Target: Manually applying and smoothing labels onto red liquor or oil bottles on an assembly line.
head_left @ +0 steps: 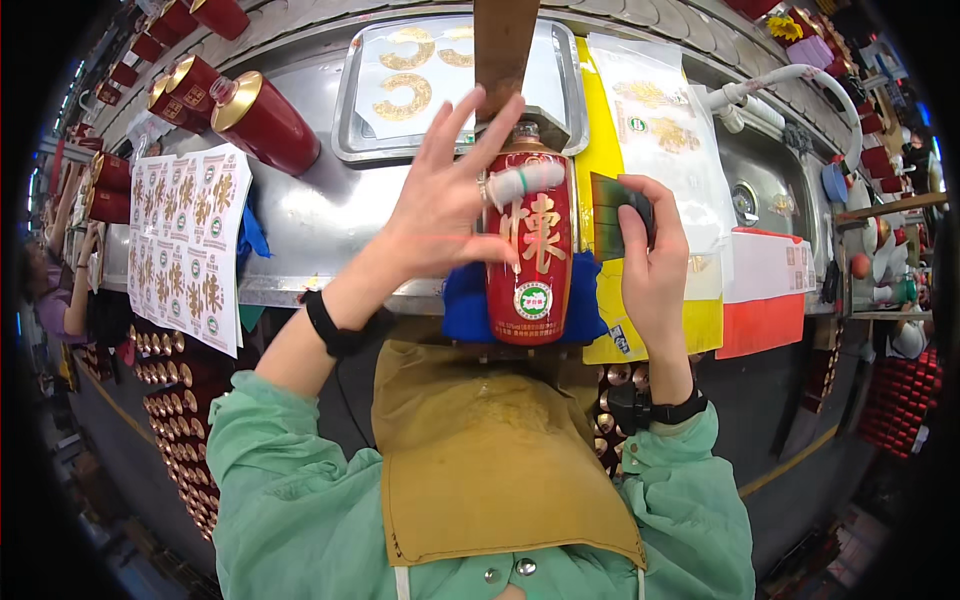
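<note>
A red bottle with gold characters and a round green-and-white emblem lies on a blue cloth, its clear neck pointing away from me. My left hand is spread over the bottle's left side, one finger wrapped in a white covering. Its thumb reaches the bottle's front by the gold character; whether it presses there I cannot tell. To the right of the bottle, my right hand pinches a thin, dark green, flat scraper between thumb and fingers, apart from the bottle.
Behind the bottle, a metal tray holds gold decal pieces in water. More red bottles stand left, above a decal sheet hanging over the edge. Right are a yellow sheet, white decal sheets, and a sink with a white hose.
</note>
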`<state>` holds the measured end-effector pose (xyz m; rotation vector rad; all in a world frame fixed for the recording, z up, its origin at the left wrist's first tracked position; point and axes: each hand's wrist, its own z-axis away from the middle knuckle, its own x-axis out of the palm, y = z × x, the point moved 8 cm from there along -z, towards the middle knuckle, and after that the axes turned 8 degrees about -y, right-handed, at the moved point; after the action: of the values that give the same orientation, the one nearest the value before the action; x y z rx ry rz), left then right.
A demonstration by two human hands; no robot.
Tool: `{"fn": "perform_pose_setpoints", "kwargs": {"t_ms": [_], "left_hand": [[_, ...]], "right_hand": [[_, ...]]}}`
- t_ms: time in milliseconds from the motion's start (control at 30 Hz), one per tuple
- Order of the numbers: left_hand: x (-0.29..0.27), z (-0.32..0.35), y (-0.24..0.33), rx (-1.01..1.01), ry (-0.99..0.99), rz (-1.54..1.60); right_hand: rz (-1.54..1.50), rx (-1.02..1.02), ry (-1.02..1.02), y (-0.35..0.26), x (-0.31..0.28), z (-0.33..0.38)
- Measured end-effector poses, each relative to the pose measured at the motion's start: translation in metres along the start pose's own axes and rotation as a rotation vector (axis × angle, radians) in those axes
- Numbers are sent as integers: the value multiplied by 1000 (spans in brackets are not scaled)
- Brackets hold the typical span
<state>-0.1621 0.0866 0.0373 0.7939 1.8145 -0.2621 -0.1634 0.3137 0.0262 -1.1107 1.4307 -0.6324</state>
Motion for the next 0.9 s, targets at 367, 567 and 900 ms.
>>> {"fn": "perform_pose_setpoints", "kwargs": {"t_ms": [367,567,900], "left_hand": [[-9,-11,1,5,-65,-5],[10,25,37,208,-186,79],[-13,56,-19,-340,211,167]], "right_hand": [[-66,11,-25,-5,-12,-1],[62,-63,27,-18,-18,4],[532,-820,-310,-113,50,4]]}}
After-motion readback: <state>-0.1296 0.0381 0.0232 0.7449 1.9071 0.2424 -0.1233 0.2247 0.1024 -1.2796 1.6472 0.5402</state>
